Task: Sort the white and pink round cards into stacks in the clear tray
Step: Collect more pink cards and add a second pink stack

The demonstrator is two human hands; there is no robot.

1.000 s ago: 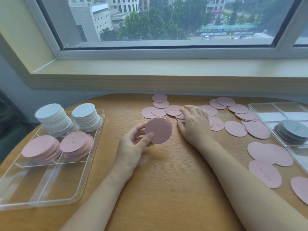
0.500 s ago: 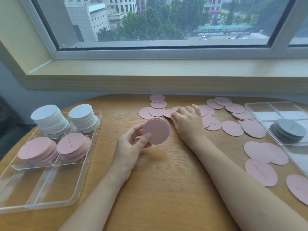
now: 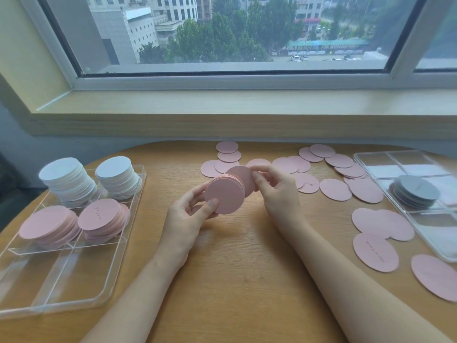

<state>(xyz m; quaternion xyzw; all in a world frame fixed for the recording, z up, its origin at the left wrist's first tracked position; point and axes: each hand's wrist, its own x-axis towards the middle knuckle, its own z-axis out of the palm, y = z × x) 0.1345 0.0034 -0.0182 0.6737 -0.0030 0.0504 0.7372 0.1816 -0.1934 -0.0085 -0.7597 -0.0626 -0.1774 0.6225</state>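
Stacks fill the tray [image 3: 128, 219] at 9 o'clock: two white [image 3: 66, 179], two pink [image 3: 103, 216] (near cells bare). A pink pile [image 3: 223, 195] is gripped above the table [image 3: 235, 280] by the left hand [image 3: 188, 219]; one card [image 3: 243, 178] is pinched behind it by the right hand [image 3: 277, 194]. Loose cards [image 3: 341, 174] are scattered from 12 to 3 o'clock.

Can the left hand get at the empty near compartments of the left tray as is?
Probably yes: left hand, though gripping a pink stack, has bare table between it and the left tray.
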